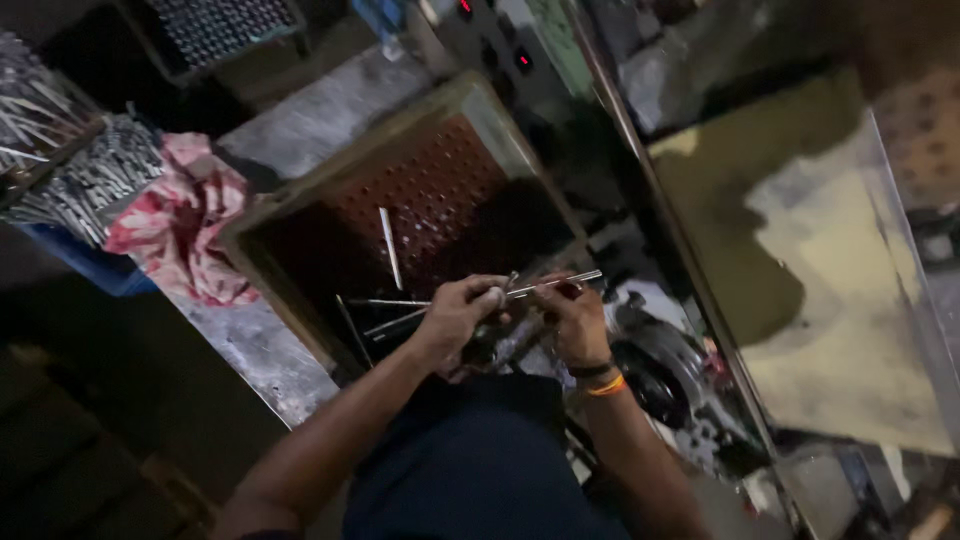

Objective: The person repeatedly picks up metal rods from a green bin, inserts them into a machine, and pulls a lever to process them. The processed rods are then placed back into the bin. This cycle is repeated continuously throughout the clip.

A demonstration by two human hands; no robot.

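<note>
My left hand (462, 310) and my right hand (572, 318) meet over the near edge of a wooden tray (300, 205) with a perforated reddish floor. Both grip a thin metal rod (548, 285) that runs between them and sticks out past my right fingers. Several more rods (388, 248) lie loose in the tray, one propped against the perforated floor. My right wrist wears a dark band and an orange band.
A pink and white cloth (185, 225) lies left of the tray. Behind it are a heap of metal rods (85, 180) and a blue bin (85, 262). A control panel with red lights (500, 45) stands at the back. A dark round machine part (655, 375) sits by my right wrist.
</note>
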